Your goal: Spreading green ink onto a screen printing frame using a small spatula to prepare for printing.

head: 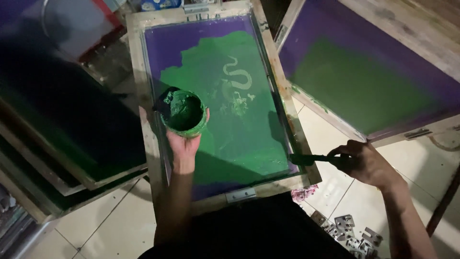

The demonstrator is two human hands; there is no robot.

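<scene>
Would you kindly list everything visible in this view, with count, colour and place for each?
Screen frame: one, wooden with purple mesh spread with green ink and a pale serpent-like design, centre.
Second screen frame: one, wooden, purple mesh with green patch, upper right.
Stacked frames: several, dark, left.
Ink tub: one, green, over the centre screen's left part.
Spatula-like tool: one, dark with green ink, at the centre frame's lower right corner.
Metal brackets: several, grey, on the floor, lower right.
Floor tiles: pale, bottom.
Left hand: holds the ink tub from below.
Right hand: grips the tool's handle.
</scene>
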